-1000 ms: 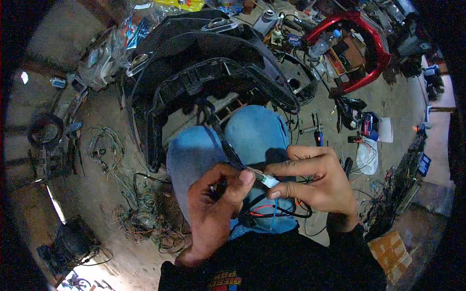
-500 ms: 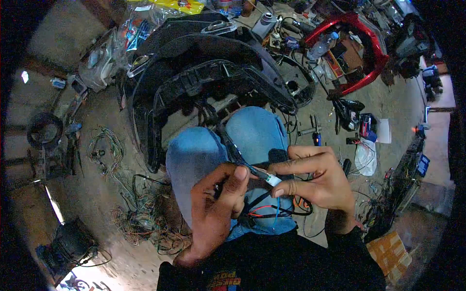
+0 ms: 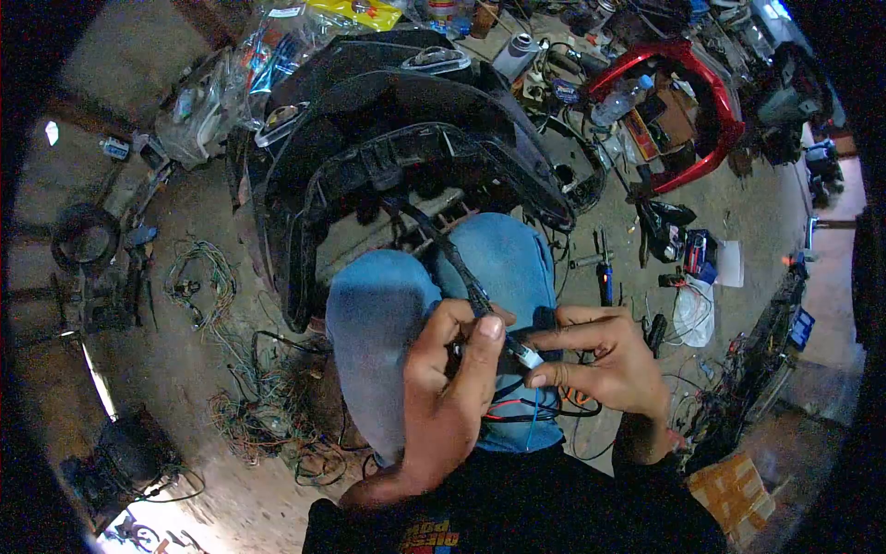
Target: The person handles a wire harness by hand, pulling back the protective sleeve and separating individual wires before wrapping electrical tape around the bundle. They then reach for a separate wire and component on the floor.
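Observation:
A black-wrapped wiring harness [image 3: 450,257] runs from the black plastic fairing [image 3: 406,152] down over my knees. My left hand [image 3: 452,374] is closed around it, thumb on top, a short way behind its end. At that end sits a white plastic connector [image 3: 529,357]. The index finger and thumb of my right hand [image 3: 609,365] close on the connector from the right. Beneath my hands, loose red, black and blue wires [image 3: 528,404] hang across my lap.
Tangled wires [image 3: 263,420] lie on the floor at left, with a coiled bundle [image 3: 198,282] above them. A red curved panel [image 3: 724,138] surrounds a plastic bottle [image 3: 620,102] at upper right. Screwdriver-like tools [image 3: 604,272] and a white bag [image 3: 694,312] lie to the right.
Both hands have shifted slightly right and down in view, with the harness and connector moving along. The harness now shows straighter between the fairing and my left hand.

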`<action>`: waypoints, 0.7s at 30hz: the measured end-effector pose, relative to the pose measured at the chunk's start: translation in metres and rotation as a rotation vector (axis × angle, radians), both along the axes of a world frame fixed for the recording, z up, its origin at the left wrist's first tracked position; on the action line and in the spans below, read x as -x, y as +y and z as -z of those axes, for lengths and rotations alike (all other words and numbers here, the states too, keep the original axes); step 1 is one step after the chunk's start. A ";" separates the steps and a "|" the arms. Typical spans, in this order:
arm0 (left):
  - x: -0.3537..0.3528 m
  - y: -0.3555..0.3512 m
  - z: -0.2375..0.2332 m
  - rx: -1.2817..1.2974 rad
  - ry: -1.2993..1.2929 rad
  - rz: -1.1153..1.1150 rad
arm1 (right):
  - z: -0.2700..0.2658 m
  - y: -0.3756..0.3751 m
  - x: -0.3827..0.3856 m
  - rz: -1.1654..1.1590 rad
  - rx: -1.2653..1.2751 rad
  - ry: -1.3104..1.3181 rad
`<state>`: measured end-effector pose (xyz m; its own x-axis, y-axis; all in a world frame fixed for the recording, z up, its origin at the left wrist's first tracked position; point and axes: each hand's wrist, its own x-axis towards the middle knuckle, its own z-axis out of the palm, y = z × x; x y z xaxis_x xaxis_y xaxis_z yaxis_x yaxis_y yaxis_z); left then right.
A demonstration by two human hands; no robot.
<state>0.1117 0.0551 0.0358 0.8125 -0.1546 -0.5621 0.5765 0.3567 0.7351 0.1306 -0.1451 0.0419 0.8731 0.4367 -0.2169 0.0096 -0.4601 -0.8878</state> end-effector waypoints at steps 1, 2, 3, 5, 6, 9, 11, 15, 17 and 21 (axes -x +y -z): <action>0.001 -0.003 0.005 -0.014 -0.049 -0.008 | 0.002 0.000 0.000 0.004 0.011 0.015; 0.002 -0.007 0.011 -0.027 -0.096 -0.017 | 0.005 -0.001 0.000 0.012 0.022 0.023; 0.002 -0.009 0.014 -0.037 -0.119 -0.021 | 0.007 -0.002 0.000 0.019 0.033 0.033; 0.001 -0.012 0.017 -0.054 -0.140 -0.026 | 0.013 -0.003 0.000 0.038 0.041 0.059; 0.001 -0.011 0.017 -0.060 -0.131 -0.015 | 0.016 -0.003 0.000 0.050 0.038 0.073; -0.001 -0.005 0.014 -0.082 -0.094 0.040 | 0.017 -0.002 -0.004 0.042 0.052 0.077; -0.002 -0.008 0.015 -0.053 -0.117 0.005 | 0.016 0.000 -0.007 0.037 0.057 0.088; -0.002 -0.009 0.018 -0.083 -0.166 0.018 | 0.018 0.000 -0.009 0.088 0.022 0.150; -0.001 -0.007 0.019 -0.117 -0.192 0.045 | 0.010 0.001 -0.013 0.108 0.055 0.160; -0.002 0.000 0.017 -0.106 -0.172 0.093 | -0.013 0.006 -0.033 0.167 0.070 0.098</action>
